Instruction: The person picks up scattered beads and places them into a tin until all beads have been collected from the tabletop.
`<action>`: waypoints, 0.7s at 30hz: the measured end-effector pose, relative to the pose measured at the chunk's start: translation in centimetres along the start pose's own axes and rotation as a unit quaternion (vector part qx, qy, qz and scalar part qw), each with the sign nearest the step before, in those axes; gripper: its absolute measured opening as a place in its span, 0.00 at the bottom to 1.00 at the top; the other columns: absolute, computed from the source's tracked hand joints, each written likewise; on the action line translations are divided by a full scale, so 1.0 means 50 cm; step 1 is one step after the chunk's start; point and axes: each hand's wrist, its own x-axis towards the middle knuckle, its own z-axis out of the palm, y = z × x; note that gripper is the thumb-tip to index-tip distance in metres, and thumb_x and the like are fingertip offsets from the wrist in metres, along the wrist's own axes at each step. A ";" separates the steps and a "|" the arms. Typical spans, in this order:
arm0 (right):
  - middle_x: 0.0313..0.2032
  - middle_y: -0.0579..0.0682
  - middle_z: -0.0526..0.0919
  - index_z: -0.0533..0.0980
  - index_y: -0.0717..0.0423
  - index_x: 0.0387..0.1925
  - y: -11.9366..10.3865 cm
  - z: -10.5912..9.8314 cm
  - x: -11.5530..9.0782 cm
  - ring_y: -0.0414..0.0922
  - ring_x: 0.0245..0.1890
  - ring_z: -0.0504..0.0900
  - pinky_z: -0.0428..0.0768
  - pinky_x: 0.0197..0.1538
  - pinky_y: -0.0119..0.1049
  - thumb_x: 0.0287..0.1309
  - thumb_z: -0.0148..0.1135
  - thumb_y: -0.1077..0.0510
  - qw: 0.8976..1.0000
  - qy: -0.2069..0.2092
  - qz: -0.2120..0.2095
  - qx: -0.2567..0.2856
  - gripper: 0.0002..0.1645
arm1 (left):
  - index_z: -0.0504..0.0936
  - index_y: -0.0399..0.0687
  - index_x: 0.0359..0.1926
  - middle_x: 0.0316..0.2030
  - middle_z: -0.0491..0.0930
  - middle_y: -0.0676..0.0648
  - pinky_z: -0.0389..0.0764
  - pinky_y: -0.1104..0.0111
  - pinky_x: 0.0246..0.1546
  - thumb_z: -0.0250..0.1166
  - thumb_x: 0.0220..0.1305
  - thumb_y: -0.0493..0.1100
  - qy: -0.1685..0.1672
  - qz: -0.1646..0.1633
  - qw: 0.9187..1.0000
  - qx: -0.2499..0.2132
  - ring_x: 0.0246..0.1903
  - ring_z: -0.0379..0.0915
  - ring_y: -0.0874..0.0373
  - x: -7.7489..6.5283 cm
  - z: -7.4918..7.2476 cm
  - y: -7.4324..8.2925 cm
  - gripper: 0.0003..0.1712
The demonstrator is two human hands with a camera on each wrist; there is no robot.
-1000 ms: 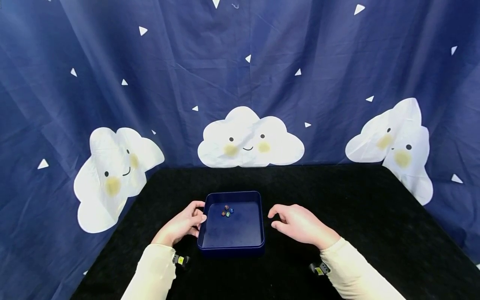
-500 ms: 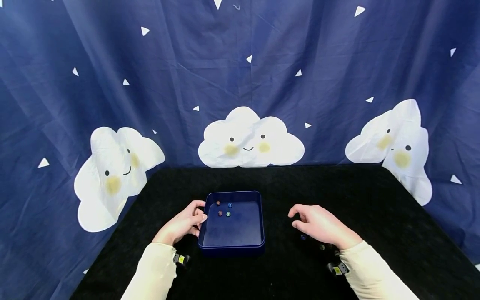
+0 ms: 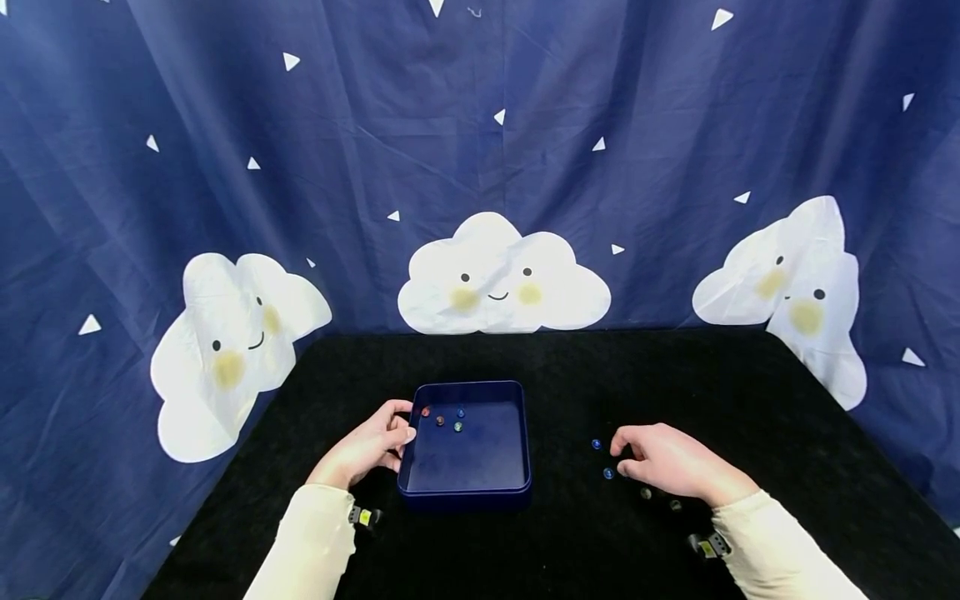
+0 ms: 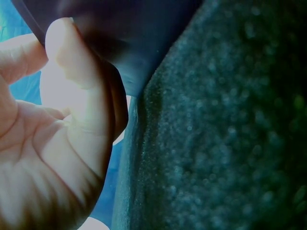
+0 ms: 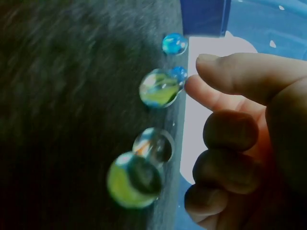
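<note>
My left hand (image 3: 365,450) grips the left wall of a shallow dark blue square box (image 3: 468,485), thumb (image 4: 72,62) on its near side in the left wrist view. Inside lie a red marble (image 3: 426,412), a brownish marble (image 3: 440,421), a blue marble (image 3: 461,412) and a green one, toward the back left. My right hand (image 3: 678,462) hovers low over the cloth right of the box, thumb and forefinger apart, holding nothing. By its fingertips are two blue marbles (image 3: 596,444). Under it, the right wrist view shows yellow-green marbles (image 5: 159,88) and a clear one with orange (image 5: 153,145).
Black cloth (image 3: 555,550) covers the table, which runs back to a dark blue curtain (image 3: 480,125) with white cloud shapes (image 3: 502,308). A small wrist camera (image 3: 365,517) sits at the left cuff, and another (image 3: 708,547) at the right.
My right hand has moved right, away from the box, and lower, and marbles on the cloth have come into view. Marbles in the box have rolled apart, the red one leftward. The left hand stays.
</note>
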 end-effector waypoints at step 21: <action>0.18 0.32 0.68 0.77 0.37 0.34 0.013 0.006 -0.002 0.31 0.19 0.68 0.69 0.28 0.32 0.52 0.70 0.60 1.000 -0.017 -0.004 -0.015 0.14 | 0.56 0.37 0.70 0.37 0.71 0.38 0.83 0.62 0.27 0.57 0.73 0.36 -0.002 0.002 1.000 -0.001 0.30 0.72 0.53 0.000 0.001 0.000 0.30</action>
